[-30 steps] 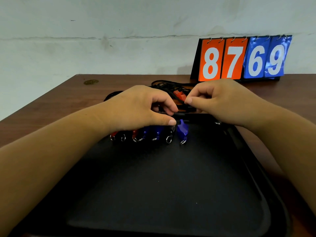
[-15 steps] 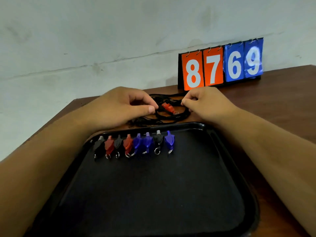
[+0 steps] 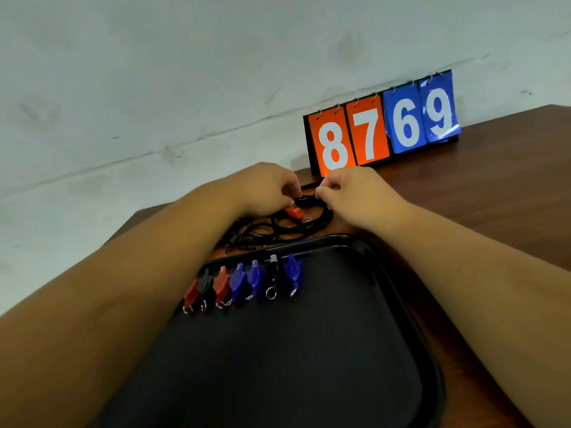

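Our left hand [image 3: 265, 188] and right hand [image 3: 355, 196] pinch the black cord [image 3: 323, 216], apparently freeing the red whistle [image 3: 293, 212] beneath them, likely bound next for the tray [image 3: 389, 279].

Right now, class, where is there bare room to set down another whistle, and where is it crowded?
Free: the tray floor on the near side of the whistle row, and the table right of the right hand. Crowded: behind the tray, where the left hand and right hand pinch the cord tangle.
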`<state>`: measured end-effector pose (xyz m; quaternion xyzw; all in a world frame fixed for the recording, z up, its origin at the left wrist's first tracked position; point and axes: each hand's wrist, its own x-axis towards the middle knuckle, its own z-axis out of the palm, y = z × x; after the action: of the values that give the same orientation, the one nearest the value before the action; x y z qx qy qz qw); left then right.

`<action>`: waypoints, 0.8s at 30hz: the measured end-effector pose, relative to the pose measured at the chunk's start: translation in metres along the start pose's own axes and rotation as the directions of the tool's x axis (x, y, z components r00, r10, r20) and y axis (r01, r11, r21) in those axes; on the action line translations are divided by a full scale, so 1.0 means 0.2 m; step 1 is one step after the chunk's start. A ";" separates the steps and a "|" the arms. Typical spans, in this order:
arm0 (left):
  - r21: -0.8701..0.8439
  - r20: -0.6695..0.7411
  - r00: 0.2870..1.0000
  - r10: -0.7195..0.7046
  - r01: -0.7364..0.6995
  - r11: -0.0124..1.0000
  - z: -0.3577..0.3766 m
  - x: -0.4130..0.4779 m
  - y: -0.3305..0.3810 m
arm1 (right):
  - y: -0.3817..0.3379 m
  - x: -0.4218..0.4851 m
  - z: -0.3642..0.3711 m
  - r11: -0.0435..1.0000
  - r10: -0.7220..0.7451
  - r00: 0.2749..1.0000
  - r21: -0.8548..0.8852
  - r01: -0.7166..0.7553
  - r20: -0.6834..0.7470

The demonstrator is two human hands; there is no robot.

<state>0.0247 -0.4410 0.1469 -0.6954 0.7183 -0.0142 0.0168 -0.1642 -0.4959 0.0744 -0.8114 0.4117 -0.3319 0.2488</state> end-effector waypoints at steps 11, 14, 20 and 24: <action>0.015 -0.009 0.997 -0.076 0.076 0.997 0.19 0.13 -0.08 | 0.01 0.02 0.04 1.000 -0.019 1.000 -0.014 0.019 0.019; -0.018 -0.043 0.996 -0.073 0.072 0.997 0.19 0.11 -0.08 | 0.01 0.02 0.03 1.000 -0.018 1.000 -0.018 0.018 0.021; -0.197 -0.152 0.987 -0.048 0.017 0.980 0.10 0.01 -0.09 | -0.03 0.01 0.04 0.997 -0.075 0.996 0.037 0.073 0.052; -0.367 -0.134 0.988 -0.072 0.018 0.930 0.04 -0.07 -0.10 | -0.05 0.01 0.04 0.996 -0.085 0.993 0.048 0.081 0.082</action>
<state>0.0445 -0.4281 0.1403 -0.6997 0.6917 0.0686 -0.1653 -0.1527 -0.4907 0.0755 -0.8354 0.3591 -0.3166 0.2701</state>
